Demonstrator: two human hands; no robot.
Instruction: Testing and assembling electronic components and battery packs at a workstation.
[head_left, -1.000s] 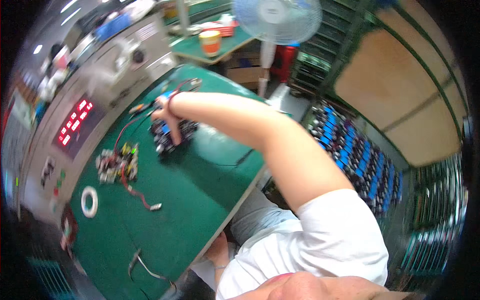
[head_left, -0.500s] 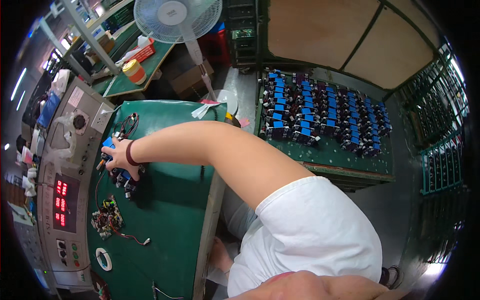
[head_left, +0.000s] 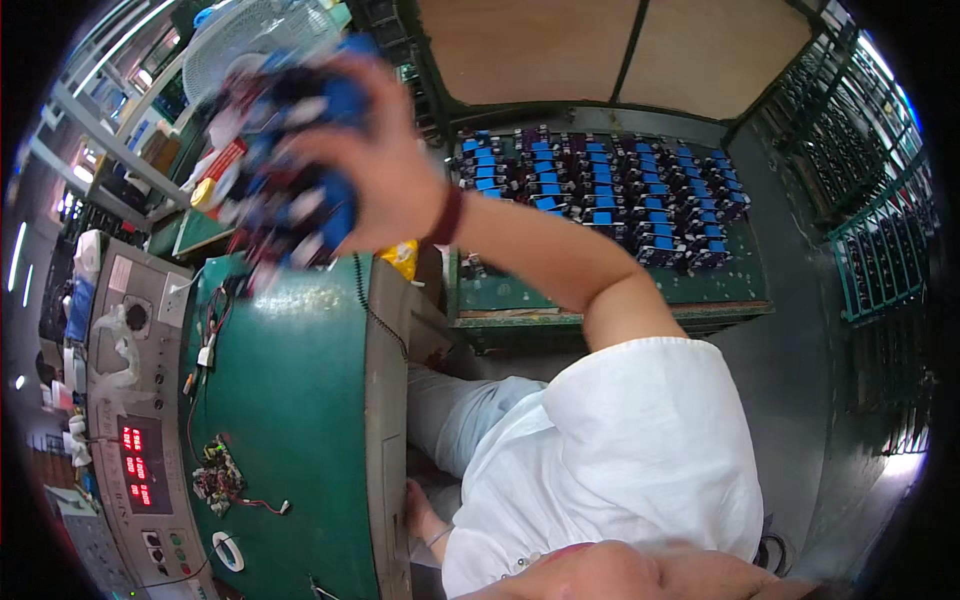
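Observation:
My right hand (head_left: 392,175), with a dark red band at its wrist, is raised above the far end of the green-topped bench (head_left: 290,400). Its fingers are closed around a cluster of circuit board modules (head_left: 275,190) with blue blocks; motion blurs them, so I cannot tell how many. Low down, near the bench's edge and beside my light trousers, a part of my left hand (head_left: 424,514) shows, with a thin band at the wrist; its fingers are hidden. On the bench lie a bare circuit board (head_left: 217,476) with red wires and a cable with a white connector (head_left: 206,355).
A grey test instrument (head_left: 140,465) with red digits lines the bench's left side. A white ring (head_left: 228,551) lies near it. Rows of blue-topped modules stand on a green table (head_left: 610,325). Behind are a white fan (head_left: 205,70) and, at right, metal racks (head_left: 880,265).
My right hand has lifted the circuit board modules off the bench and carried them up and toward the far side. The view has shifted somewhat.

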